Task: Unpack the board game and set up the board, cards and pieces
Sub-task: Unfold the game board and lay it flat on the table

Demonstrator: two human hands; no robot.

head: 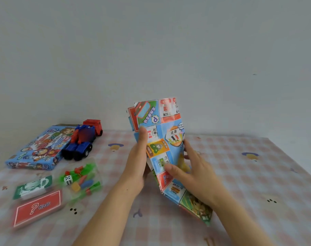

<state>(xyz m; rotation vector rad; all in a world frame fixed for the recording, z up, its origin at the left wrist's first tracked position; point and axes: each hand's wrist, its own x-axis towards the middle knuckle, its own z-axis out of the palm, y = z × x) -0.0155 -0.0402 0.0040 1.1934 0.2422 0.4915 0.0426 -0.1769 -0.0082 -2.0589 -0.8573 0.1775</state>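
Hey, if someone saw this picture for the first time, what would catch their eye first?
The colourful, still-folded game board stands out first, held up at the centre between the left hand and the right hand. Next comes the red and blue toy truck at the game box on the far left. Nearer are the red card deck and a clear bag of pieces.
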